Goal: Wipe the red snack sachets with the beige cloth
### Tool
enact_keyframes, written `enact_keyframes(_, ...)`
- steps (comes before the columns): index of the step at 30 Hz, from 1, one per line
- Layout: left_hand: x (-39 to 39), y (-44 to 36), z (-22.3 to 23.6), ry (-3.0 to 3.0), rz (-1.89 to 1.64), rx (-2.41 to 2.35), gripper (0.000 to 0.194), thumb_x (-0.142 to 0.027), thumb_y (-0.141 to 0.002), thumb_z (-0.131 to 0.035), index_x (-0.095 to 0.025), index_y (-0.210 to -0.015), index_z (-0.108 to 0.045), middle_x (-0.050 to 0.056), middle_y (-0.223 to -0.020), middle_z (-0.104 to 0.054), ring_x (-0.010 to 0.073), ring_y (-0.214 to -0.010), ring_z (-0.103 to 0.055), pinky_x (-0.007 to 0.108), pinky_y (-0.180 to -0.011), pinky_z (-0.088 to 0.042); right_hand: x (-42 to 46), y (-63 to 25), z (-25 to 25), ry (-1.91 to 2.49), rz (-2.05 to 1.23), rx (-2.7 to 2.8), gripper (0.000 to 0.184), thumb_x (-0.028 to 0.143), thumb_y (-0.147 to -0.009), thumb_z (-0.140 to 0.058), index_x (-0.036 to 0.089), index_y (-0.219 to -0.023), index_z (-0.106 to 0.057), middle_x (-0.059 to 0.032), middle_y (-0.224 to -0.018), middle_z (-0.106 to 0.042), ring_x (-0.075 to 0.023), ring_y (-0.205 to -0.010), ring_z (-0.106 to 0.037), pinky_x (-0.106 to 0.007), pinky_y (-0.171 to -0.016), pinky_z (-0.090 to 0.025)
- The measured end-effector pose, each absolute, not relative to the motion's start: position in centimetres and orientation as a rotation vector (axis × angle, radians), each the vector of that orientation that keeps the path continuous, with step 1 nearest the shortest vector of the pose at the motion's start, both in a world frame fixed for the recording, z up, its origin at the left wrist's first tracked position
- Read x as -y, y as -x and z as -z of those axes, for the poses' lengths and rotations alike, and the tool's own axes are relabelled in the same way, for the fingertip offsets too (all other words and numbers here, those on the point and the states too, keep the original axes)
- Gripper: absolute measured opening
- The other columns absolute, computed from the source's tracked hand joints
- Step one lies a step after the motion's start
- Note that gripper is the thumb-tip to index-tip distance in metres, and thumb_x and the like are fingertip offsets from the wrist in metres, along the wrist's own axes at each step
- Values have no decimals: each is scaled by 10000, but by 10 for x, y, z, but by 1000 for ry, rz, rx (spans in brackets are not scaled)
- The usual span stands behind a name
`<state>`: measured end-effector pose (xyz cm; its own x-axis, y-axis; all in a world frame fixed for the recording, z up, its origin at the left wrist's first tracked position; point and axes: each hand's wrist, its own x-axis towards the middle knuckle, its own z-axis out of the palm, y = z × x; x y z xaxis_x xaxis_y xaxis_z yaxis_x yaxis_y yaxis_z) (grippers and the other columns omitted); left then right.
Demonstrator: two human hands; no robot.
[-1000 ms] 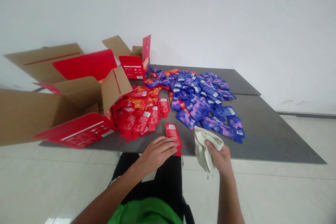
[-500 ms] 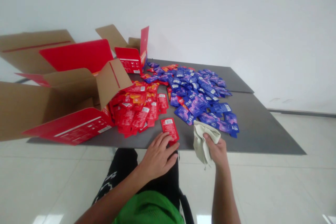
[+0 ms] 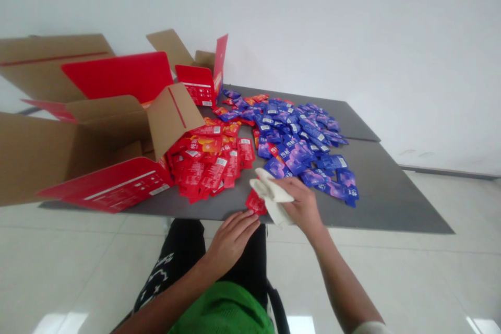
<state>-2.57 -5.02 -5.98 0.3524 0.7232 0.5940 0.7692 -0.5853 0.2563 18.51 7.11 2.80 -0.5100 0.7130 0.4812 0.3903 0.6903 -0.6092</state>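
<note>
The right hand has swung its pale cloth from the red sachet's four o'clock over its two o'clock side. The left hand's spread fingers have drawn together.

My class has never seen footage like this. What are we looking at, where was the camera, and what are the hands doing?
There is no machine here: these are a person's bare hands, seen from a camera worn on the head, looking forward and down. On the grey table lie a heap of red packets and, to its right, a mostly blue heap. Open cardboard boxes stand at left. The right hand grips a pale cloth; the left hand's fingertips touch a single red packet.
</note>
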Motion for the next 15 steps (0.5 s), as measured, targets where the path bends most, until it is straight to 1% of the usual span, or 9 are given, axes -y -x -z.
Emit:
enact_keyframes(2, 50, 24, 61, 2508, 1089, 1435, 345, -129, -1030, -465, -167, -1324, -640, 86, -1266, -715, 229, -1212, -636, 434, -1086, -497, -73, -167, -21, 758, -539, 2439, 424, 133, -931, -618, 320, -1301, -708, -58, -1211, -723, -213, -1072, -695, -314, -918, -560)
enact_keyframes(4, 49, 22, 60, 2494, 1115, 1466, 337, -157, -1043, -450, -179, -1313, -650, 82, -1235, -728, 229, -1174, -650, 432, -1055, -512, -83, -156, -13, 732, -492, 2609, 460, 101, -911, -635, 315, -1313, -699, -54, -1233, -719, -206, -1101, -688, -293, -935, -555)
enact_keyframes(8, 47, 21, 57, 2486, 1177, 1453, 322, -183, -1061, -419, -171, -1262, -671, 82, -1248, -725, 223, -1235, -624, 420, -1048, -513, -117, -155, -10, 926, -301, 2627, 500, 43, -882, -622, 243, -1336, -683, -96, -1238, -701, -231, -1123, -677, -319, -960, -555)
enact_keyframes(10, 47, 22, 56, 2487, 1189, 1457, 325, -184, -1066, -409, -171, -1258, -671, 76, -1238, -730, 215, -1228, -629, 414, -1042, -514, -124, -158, -17, 1007, -211, 2588, 531, 27, -871, -608, 243, -1352, -670, -104, -1240, -694, -239, -1110, -679, -330, -951, -560)
enact_keyframes(13, 48, 21, 58, 2475, 1218, 1472, 328, -189, -1067, -406, -177, -1257, -673, 72, -1232, -733, 213, -1213, -638, 406, -1040, -515, -108, -160, -23, 915, -238, 2559, 574, 39, -878, -596, 262, -1407, -622, -100, -1278, -674, -233, -1143, -663, -330, -968, -551)
enact_keyframes(15, 48, 21, 60, 2475, 1219, 1501, 328, -194, -1065, -415, -192, -1263, -677, 70, -1204, -742, 214, -1166, -658, 407, -1033, -518, -91, -157, -21, 780, -341, 2607, 535, 89, -899, -617, 275, -1400, -625, -91, -1276, -679, -224, -1138, -666, -317, -954, -555)
